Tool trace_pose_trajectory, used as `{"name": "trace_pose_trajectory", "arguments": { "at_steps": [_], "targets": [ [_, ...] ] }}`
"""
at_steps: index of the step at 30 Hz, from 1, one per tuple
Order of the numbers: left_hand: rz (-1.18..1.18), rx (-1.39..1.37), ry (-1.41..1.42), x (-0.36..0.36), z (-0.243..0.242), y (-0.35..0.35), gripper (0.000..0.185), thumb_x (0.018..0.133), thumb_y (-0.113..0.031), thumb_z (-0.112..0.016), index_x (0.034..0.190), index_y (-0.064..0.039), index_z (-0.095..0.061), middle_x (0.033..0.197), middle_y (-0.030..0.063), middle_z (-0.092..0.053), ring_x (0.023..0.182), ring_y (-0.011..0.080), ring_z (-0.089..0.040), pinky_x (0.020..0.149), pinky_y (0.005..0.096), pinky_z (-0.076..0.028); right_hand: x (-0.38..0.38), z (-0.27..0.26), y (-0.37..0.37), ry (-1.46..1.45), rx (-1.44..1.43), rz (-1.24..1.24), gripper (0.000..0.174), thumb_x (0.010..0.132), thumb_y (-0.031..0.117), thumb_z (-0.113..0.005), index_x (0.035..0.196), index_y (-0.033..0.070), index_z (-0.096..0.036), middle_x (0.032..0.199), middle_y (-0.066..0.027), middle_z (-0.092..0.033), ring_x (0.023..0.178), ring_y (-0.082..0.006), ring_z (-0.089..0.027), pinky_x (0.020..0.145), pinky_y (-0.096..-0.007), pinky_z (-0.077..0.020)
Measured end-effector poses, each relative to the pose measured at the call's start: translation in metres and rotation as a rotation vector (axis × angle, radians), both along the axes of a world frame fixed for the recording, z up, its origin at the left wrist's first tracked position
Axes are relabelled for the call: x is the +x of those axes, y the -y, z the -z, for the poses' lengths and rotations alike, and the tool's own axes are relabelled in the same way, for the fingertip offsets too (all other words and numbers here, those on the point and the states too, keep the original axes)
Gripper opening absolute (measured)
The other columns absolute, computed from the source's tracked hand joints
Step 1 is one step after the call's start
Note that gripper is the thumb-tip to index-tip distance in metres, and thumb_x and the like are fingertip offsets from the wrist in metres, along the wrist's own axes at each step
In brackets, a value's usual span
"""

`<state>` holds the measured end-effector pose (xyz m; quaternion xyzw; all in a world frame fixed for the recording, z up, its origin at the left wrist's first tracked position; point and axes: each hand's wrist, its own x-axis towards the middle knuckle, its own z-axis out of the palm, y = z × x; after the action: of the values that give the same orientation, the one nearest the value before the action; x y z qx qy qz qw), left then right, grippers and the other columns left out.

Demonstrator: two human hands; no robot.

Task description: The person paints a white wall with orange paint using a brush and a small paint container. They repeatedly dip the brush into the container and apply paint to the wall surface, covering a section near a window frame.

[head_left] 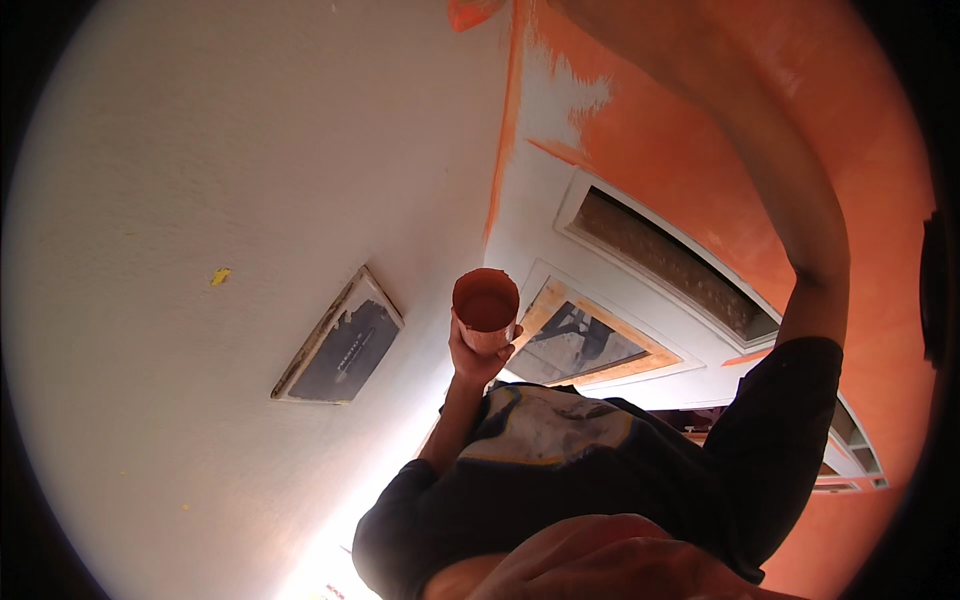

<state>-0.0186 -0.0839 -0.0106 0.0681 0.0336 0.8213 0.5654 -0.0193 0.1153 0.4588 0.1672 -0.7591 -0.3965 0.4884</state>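
My left hand (478, 361) grips a cup (486, 341) from below and behind, with its thumb and fingers around the sides. The cup is upright, its rim uneven, and its inside is coated reddish-orange. Over the right side of the view, my bare right arm (780, 172) reaches up in front of an orange-painted wall (885, 187). The right hand itself is beyond the top edge. At that edge, a wet-looking orange thing (474, 13) shows only in part; I cannot tell what it is.
A white wall (187, 187) fills the left, bearing a dark rectangular panel (349, 356) with writing. An orange strip (506, 127) runs along the corner, beside a patchy unpainted area (559, 94). White-framed recess (667, 262) and wood-framed panel (555, 292) lie beyond the cup.
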Motion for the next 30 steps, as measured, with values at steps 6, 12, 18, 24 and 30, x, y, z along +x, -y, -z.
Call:
{"name": "trace_pose_trajectory", "arguments": {
  "at_steps": [6,12,18,24,30],
  "targets": [
    [0.02,-0.015,0.072,0.002,-0.006,-0.001,0.063,0.098,-0.058,-0.045,0.146,-0.018,-0.045,0.12,0.0121,-0.062,0.095,0.0321,-0.063,0.05,0.028,-0.05,-0.003,0.12,0.002,0.318,0.243,0.179,0.015,0.074,0.011,-0.071,0.085,0.015,-0.063,0.071,-0.0061,-0.066,0.075,-0.0201,-0.069,0.052,-0.0353,-0.0459],
    [0.038,-0.013,0.064,0.005,-0.009,-0.001,0.063,0.098,-0.058,-0.046,0.146,-0.018,-0.045,0.121,0.0118,-0.061,0.095,0.0321,-0.063,0.051,0.0276,-0.05,-0.008,0.089,0.021,0.563,-0.415,0.222,0.011,0.075,0.01,-0.07,0.081,0.014,-0.062,0.073,-0.0074,-0.068,0.075,-0.02,-0.068,0.053,-0.0333,-0.0476],
    [0.013,-0.046,0.066,0.005,-0.006,0.0,0.063,0.098,-0.056,-0.046,0.147,-0.018,-0.044,0.121,0.0118,-0.061,0.093,0.0315,-0.062,0.051,0.0269,-0.05,0.002,-0.005,0.03,0.089,-0.283,0.345,0.02,0.082,0.005,-0.066,0.101,0.01,-0.07,0.082,-0.0142,-0.071,0.077,-0.028,-0.07,0.062,-0.0426,-0.0555],
    [-0.001,-0.029,0.033,0.002,0.0,0.003,0.072,0.097,-0.072,-0.038,0.144,-0.018,-0.048,0.121,0.008,-0.066,0.095,0.0323,-0.067,0.052,0.0302,-0.048,-0.012,0.014,-0.001,-0.141,0.059,0.015,0.021,0.08,0.007,-0.068,0.101,0.013,-0.069,0.082,-0.0102,-0.069,0.075,-0.0263,-0.067,0.06,-0.0382,-0.0545],
    [0.036,-0.019,0.095,0.001,0.001,0.001,0.067,0.097,-0.063,-0.045,0.146,-0.018,-0.045,0.122,0.0105,-0.063,0.096,0.0329,-0.065,0.052,0.0289,-0.051,-0.003,0.135,-0.008,0.274,0.267,0.172,0.013,0.075,0.01,-0.071,0.082,0.016,-0.062,0.069,-0.0017,-0.061,0.075,-0.0149,-0.063,0.055,-0.0281,-0.0487]
  ]
}}
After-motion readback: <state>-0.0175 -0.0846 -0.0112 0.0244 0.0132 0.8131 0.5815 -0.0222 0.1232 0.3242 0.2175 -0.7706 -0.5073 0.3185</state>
